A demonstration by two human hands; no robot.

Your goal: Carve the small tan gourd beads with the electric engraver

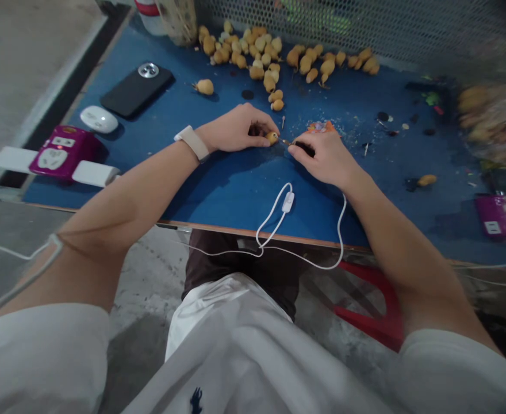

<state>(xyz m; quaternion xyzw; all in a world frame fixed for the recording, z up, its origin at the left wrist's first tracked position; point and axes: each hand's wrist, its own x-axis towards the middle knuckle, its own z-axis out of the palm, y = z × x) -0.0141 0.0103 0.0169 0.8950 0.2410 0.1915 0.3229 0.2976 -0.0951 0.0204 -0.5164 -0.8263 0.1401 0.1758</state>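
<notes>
Nearest the camera, one pale T-shirt [244,356] is seen. Two hands are held apart from each other above a blue tabletop [210,192]. One small gourd [272,138] is gripped in the fingers of the left hand [241,127], and one slim metal-tipped tool [284,142] is clasped in the right hand [325,154]. The tip is aimed at the gourd; whether it touches cannot be told. One white in-line switch [288,202] is looped by its cord just below.

Farther out, one loose gourd [204,87] is left near one black smartphone [138,91], and one white rounded case [99,119] is closed. Two white plugs are borne by one magenta socket cube [69,152]. Gourds packed too closely to be counted are heaped in a gourd pile [259,47] behind. At right, blurred yellowish contents are enclosed by one clear plastic bag [501,118]; inside one red-and-white container [149,17], nothing can be made out.
</notes>
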